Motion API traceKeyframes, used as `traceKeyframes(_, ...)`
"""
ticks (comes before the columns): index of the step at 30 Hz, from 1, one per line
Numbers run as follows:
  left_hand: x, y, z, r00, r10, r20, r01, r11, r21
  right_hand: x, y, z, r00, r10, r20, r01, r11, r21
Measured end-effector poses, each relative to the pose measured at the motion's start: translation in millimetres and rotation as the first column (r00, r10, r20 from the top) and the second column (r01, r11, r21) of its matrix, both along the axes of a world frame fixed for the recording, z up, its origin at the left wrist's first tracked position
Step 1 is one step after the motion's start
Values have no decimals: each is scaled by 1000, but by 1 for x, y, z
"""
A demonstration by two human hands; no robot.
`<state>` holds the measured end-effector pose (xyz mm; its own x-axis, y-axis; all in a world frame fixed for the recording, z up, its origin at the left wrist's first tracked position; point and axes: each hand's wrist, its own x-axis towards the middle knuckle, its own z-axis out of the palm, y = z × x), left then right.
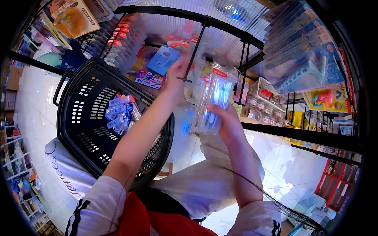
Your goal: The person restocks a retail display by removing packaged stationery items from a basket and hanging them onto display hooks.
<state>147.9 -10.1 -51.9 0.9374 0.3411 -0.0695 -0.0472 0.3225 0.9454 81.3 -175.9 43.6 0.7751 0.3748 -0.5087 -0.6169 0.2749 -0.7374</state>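
Observation:
My left hand (178, 72) reaches into the shelf, right beside a flat light-blue package (163, 59). Its fingers are smeared by motion, and I cannot tell whether they grip the package. Below that package lies a colourful small box (149, 80). My right hand (227, 121) is closed on a stack of clear plastic packs (212, 96), thumb on top; the front one has a red label and glare hides its contents. A black shopping basket (78, 129) stands to the left under my left forearm, with several small clear-and-blue packets (120, 112) inside.
Black rack bars (195, 49) cross in front of the shelf. Blister packs (126, 37) hang at upper left, large blue-backed packs (303, 63) at right. Small jars (262, 110) stand in a white tray on the shelf. Another shelf (19, 161) is at far left.

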Motion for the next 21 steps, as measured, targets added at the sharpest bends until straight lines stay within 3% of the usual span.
traceKeyframes(3, 57, 15, -19, 996, -52, -68, 51, 999, -7, -2, 2, 5, 998, 53, -21, -53, 999, 12)
traceKeyframes(6, 81, 17, 8, 989, -115, -93, 109, 992, -70, -1, 2, 8, 997, 66, -31, -66, 998, 15)
traceKeyframes(9, 98, 34, -26, 993, -113, 45, 109, 991, 78, 2, 1, 12, 999, 40, -28, -40, 999, -11)
traceKeyframes(10, 82, 34, -17, 998, -56, -4, 56, 998, -2, 4, 0, 13, 999, 50, -7, -50, 999, -17)
traceKeyframes(12, 25, 29, 24, 982, -156, -108, 131, 968, -213, 5, 0, 13, 997, 71, 41, -70, 996, -47)
traceKeyframes(14, -25, 16, 24, 979, -204, -20, 159, 817, -555, 5, 2, 14, 991, 98, 93, -89, 991, -97)
traceKeyframes(16, -75, -1, 47, 945, -273, -181, 118, 799, -589, 4, 4, 13, 989, 129, 70, -122, 988, -99)
traceKeyframes(19, -111, -19, 66, 956, -232, -178, 84, 801, -593, 0, 9, 9, 974, 224, 14, -220, 964, -152)
traceKeyframes(21, -117, -20, 59, 977, -117, -176, 40, 920, -391, -4, 10, 2, 971, 236, 26, -227, 955, -194)
